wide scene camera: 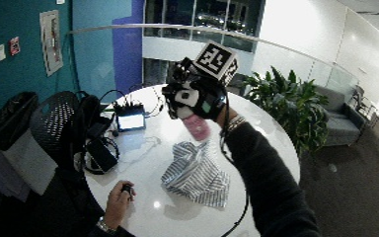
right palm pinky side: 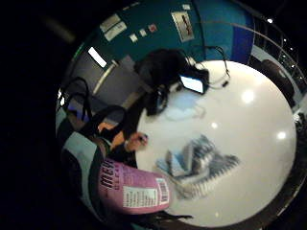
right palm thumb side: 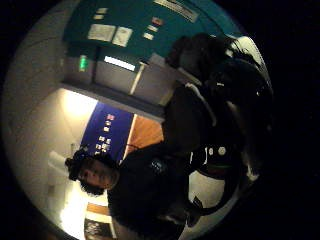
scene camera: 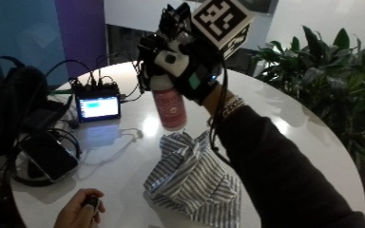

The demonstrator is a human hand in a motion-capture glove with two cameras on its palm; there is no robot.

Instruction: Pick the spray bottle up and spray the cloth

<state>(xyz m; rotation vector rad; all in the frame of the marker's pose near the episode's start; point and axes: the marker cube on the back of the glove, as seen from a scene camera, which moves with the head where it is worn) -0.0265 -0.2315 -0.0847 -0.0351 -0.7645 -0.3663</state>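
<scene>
Outside view, upper centre: right hand (scene camera: 182,66), fingers wrapped round the bottle (scene camera: 170,107), holds it lifted above the striped cloth (scene camera: 192,183) on the worktop (scene camera: 309,156); spraying apparently remains.

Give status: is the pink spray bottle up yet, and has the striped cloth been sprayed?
Done: the pink plastic spray bottle is off the round white table, gripped by the gloved right hand. In hand: the bottle hangs above the crumpled blue-and-white striped cloth, which lies on the table. Left: the spraying; no mist or wet patch is visible, so I cannot confirm any spray.
</scene>
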